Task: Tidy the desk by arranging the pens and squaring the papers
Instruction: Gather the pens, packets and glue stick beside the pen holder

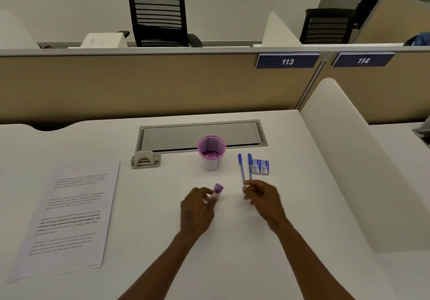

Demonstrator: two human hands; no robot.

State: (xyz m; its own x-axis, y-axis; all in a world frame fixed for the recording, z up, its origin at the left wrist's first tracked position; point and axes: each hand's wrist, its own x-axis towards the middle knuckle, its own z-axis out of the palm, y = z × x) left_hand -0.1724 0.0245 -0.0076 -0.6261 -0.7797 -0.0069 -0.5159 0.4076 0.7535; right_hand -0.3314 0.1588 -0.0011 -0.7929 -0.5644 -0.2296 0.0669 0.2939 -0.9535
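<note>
From the head view, the pen-gathering step looks to be in hand. The left hand (197, 209) curls around a purple-capped marker (217, 189) just above the tabletop (162, 241). The right hand (261, 196) pinches the near ends of two blue pens (245, 167), which lie side by side next to two small boxes (260, 166). The pink pen cup (211, 152) stands empty beyond both hands. The papers (69, 216) sit at the left, edges slightly uneven. Next, I judge, each hand must lift and drop its load into the cup
</note>
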